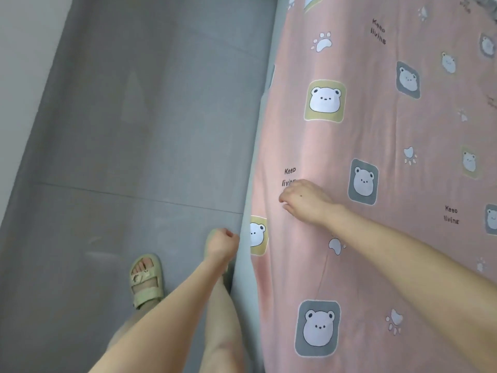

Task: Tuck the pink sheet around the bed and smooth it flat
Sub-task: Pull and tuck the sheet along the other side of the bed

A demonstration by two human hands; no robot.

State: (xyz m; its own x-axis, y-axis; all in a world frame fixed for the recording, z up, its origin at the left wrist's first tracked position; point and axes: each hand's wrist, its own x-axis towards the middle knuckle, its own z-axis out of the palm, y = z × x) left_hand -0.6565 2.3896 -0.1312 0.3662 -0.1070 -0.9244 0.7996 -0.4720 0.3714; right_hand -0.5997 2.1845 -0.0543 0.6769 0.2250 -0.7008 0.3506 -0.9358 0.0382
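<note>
Pink sheet (382, 146) lies spread over bed. Right hand (305, 201) rests palm-down on it, fingers relaxed, gripping nothing. Left hand (221, 244) fisted against grey bed edge (243, 286); cannot tell whether it grips cloth.

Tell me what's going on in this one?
A person stands beside a bed, making it. Their right hand rests on top of the pink sheet near its edge, fingers on the fabric. Their left hand is curled at the grey side of the bed, where the sheet goes over; whether it grips fabric is unclear. The sheet lies mostly flat. A foot in a green sandal stands on the grey floor.
</note>
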